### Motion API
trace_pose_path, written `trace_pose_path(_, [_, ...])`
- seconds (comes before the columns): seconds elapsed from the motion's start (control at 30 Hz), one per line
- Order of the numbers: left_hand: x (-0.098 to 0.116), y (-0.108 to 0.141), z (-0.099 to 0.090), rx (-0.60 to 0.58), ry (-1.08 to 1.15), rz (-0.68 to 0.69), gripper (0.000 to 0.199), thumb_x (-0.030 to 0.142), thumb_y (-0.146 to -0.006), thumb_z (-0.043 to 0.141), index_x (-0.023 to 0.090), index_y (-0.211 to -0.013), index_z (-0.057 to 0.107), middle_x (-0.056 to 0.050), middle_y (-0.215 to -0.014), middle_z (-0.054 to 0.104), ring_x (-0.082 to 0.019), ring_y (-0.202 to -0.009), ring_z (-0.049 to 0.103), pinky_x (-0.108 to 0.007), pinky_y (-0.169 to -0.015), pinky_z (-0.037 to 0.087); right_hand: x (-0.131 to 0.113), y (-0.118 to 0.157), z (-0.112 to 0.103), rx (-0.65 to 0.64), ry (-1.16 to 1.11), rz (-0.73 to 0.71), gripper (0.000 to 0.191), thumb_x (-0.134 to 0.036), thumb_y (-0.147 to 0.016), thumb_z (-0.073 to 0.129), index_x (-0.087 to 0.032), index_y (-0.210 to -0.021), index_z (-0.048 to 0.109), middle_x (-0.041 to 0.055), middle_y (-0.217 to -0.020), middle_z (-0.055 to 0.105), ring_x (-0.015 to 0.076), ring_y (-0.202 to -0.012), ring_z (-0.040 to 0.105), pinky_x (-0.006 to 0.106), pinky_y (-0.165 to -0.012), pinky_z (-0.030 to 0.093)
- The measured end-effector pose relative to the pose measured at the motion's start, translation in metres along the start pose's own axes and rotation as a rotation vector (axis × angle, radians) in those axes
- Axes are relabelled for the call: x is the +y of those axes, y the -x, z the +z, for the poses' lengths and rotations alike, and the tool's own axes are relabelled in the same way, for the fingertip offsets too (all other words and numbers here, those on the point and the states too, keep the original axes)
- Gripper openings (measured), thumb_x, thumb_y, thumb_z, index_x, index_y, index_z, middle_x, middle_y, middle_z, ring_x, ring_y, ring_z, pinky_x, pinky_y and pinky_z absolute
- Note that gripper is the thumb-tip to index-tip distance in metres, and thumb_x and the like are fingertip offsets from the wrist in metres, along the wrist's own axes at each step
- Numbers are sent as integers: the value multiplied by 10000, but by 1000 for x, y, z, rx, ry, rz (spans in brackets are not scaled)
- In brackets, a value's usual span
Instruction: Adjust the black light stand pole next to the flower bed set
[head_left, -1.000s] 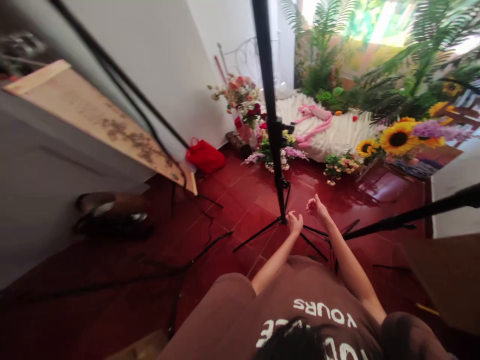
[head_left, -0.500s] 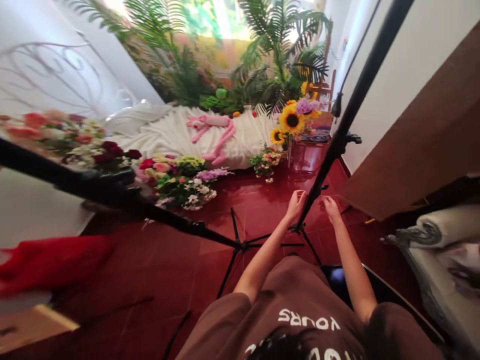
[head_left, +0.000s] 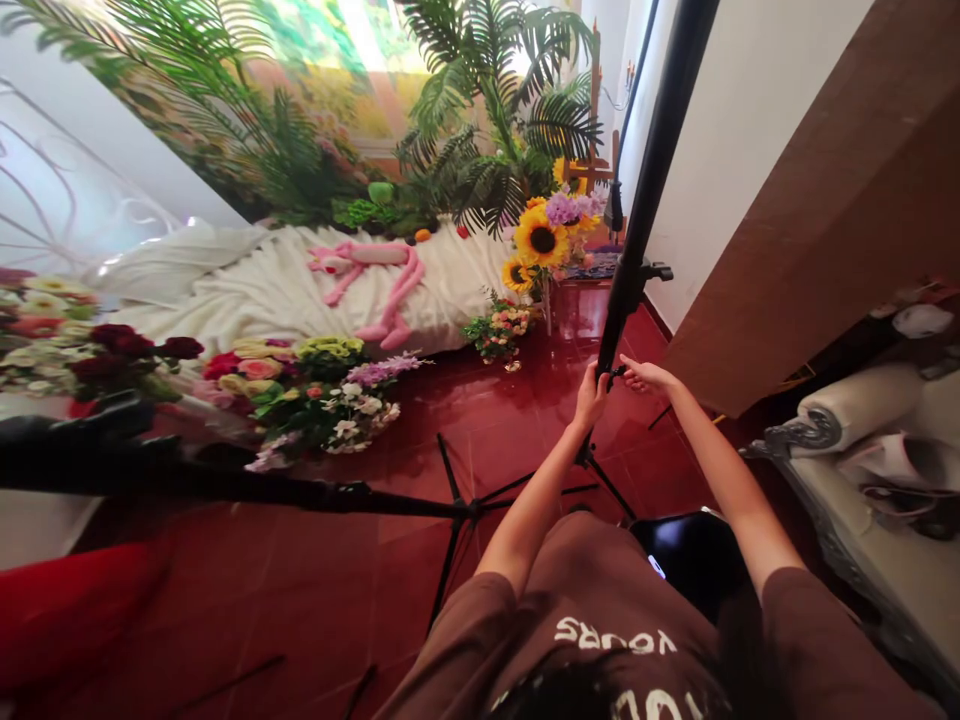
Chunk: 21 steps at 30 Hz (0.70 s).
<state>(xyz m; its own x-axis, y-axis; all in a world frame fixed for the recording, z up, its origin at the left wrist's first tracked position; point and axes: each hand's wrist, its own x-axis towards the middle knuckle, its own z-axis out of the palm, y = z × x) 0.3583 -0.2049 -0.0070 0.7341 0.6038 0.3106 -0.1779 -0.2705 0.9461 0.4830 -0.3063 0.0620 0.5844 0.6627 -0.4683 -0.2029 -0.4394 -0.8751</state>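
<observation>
A black light stand (head_left: 643, 230) rises in front of me, leaning toward the upper right of the view. My left hand (head_left: 591, 398) is wrapped round its pole low down. At the same height my right hand (head_left: 643, 375) has its fingers closed on a small black knob (head_left: 618, 372) that sticks out from the pole's side. Higher on the pole is another knob (head_left: 657, 271). The legs of the stand spread on the floor below my hands.
A second black stand (head_left: 285, 490) slants across the left, its legs close by. Flower bunches (head_left: 330, 400), a draped bed with a pink plush toy (head_left: 375, 258), sunflowers (head_left: 541, 240) and palms are ahead. To the right are a brown panel (head_left: 795, 210) and a white roll (head_left: 859, 405).
Both hands were beside the pole, apart from it; now the left grips the pole and the right has closed on the knob. The view has turned slightly right.
</observation>
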Motion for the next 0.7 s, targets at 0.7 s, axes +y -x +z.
trace_pose_path(0.7, [-2,2,8,72,-50,-40,348,495,-952,406,210,-1103,534,-42,-879,643,-147,-745,601,-257,-729,458,-2,-5,-23,-141,24,-320,321,-260,-570,834,-149,-834,688,10,-816,722,119,-750,649,259,-754,511])
